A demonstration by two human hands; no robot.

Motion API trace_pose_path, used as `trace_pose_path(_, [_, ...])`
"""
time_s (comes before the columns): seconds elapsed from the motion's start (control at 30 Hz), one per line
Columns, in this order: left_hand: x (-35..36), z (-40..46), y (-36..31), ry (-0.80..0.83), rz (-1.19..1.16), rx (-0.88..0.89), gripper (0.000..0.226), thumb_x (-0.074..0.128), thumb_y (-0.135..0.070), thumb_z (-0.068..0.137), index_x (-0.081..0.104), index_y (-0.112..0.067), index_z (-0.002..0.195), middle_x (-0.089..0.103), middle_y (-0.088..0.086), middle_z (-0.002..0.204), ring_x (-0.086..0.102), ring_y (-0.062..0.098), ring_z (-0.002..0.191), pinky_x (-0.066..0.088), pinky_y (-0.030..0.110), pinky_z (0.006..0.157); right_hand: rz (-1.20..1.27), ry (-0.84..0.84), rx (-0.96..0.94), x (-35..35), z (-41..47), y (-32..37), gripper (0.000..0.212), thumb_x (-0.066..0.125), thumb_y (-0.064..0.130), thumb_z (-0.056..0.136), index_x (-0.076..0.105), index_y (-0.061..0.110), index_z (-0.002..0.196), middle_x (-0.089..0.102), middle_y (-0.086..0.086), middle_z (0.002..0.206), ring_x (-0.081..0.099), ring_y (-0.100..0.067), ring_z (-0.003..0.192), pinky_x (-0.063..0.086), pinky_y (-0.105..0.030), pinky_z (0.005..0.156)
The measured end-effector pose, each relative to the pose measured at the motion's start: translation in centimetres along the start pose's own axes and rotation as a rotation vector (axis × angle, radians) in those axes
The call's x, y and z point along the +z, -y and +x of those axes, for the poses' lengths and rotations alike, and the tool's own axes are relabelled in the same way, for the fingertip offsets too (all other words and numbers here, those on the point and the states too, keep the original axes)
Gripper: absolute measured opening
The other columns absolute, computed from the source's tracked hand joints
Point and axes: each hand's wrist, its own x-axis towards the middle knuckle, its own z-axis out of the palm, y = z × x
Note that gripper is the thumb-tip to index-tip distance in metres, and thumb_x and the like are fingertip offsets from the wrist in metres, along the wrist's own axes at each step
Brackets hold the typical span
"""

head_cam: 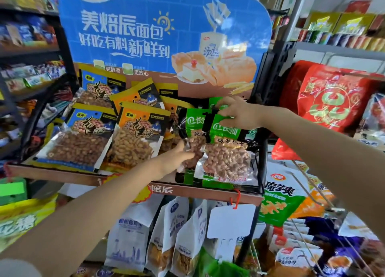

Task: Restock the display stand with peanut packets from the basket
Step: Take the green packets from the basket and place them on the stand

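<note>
Several things are taken in from largest to smallest. Behind everything a blue bread poster [145, 33] is seen, forming the back of the display stand [206, 190], whose brown front lip runs below the packets. On the sloping shelf of the stand, blue-topped packets [83, 139] and orange-topped packets [135, 143] are laid in overlapping rows to the left, while green-topped peanut packets are gathered at the right end. A red bag [331, 97] is hung well to the right, and a blank white price tag [231, 220] is clipped under the lip. The basket is not made out with certainty.

A front green packet [227, 151] is held at its top edge by the right hand [235, 113], whose fingers [224, 122] are curled over the green header in a pinch. A second green packet [192, 135] just beside it is touched low down by the left hand [177, 158]; its fingers are reached partly behind the clear film, and whether they are closed on it cannot be told.

The packets are judged light but lumpy, with soft, slippery film and loose nuts that shift. The flat sealed header is judged the best place to be gripped, with the underside steadied as each is set down.
</note>
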Motion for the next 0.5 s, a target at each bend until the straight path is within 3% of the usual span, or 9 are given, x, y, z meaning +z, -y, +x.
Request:
trace_pose_path(0.07, [0.0,-0.8,0.0,0.029,-0.070,0.045,0.082,0.039,-0.052,0.090,-0.009,-0.017,0.147,-0.006,-0.001,0.157,0.002,0.015,0.144,0.005,0.034,0.115,0.126,0.022,-0.038,0.4,0.0,0.0,0.033,0.039,0.030,0.098,0.054,0.007,0.118,0.008,-0.003,0.156,0.002,-0.028,0.144,0.015,-0.049,0.114])
trace_pose_path(0.13, [0.4,-1.6,-0.5,0.077,-0.058,0.081,0.127,0.053,-0.082,0.055,-0.009,-0.019,0.147,0.001,-0.010,0.154,0.008,0.010,0.141,0.008,0.036,0.115,0.244,-0.003,-0.102,0.8,0.2,0.4,0.029,0.040,0.029,0.098,0.055,0.010,0.115,0.006,0.000,0.157,0.004,-0.024,0.145,0.018,-0.046,0.115])
trace_pose_path(0.2, [1.0,-1.2,-0.7,0.047,-0.068,0.094,0.148,0.067,-0.080,0.032,-0.011,-0.025,0.146,0.003,-0.011,0.154,0.012,0.009,0.139,0.014,0.038,0.116,0.326,-0.031,-0.135,1.0,0.4,0.7,0.029,0.043,0.027,0.097,0.056,0.008,0.114,0.012,-0.002,0.157,0.013,-0.018,0.143,0.023,-0.040,0.112])
trace_pose_path(0.3, [1.7,0.3,-0.8,-0.042,-0.108,0.081,0.134,0.077,-0.052,0.056,-0.020,-0.025,0.143,-0.001,-0.001,0.158,0.008,0.017,0.143,0.016,0.037,0.116,0.329,-0.064,-0.126,1.3,0.9,0.0,0.027,0.046,0.030,0.095,0.048,0.011,0.114,0.036,-0.012,0.142,0.032,-0.028,0.134,0.031,-0.041,0.107])
trace_pose_path(0.4, [1.9,0.9,-0.9,-0.069,0.093,0.074,0.115,0.071,-0.035,0.077,-0.022,-0.016,0.143,0.006,0.002,0.157,0.014,0.019,0.142,0.021,0.028,0.110,0.350,-0.050,-0.048,1.0,1.0,-0.8,0.044,0.053,0.040,0.089,0.030,0.021,0.121,0.047,-0.022,0.130,0.049,-0.039,0.117,0.041,-0.051,0.098])
trace_pose_path(0.5, [0.8,0.2,-0.9,-0.100,0.373,0.103,0.096,0.068,-0.040,0.079,0.004,-0.014,0.146,0.028,0.004,0.151,0.034,0.020,0.133,0.031,0.022,0.096,0.354,-0.036,-0.055,0.4,1.7,-0.1,0.062,0.056,0.050,0.084,0.033,0.020,0.132,0.042,-0.010,0.140,0.042,-0.027,0.129,0.039,-0.041,0.102])
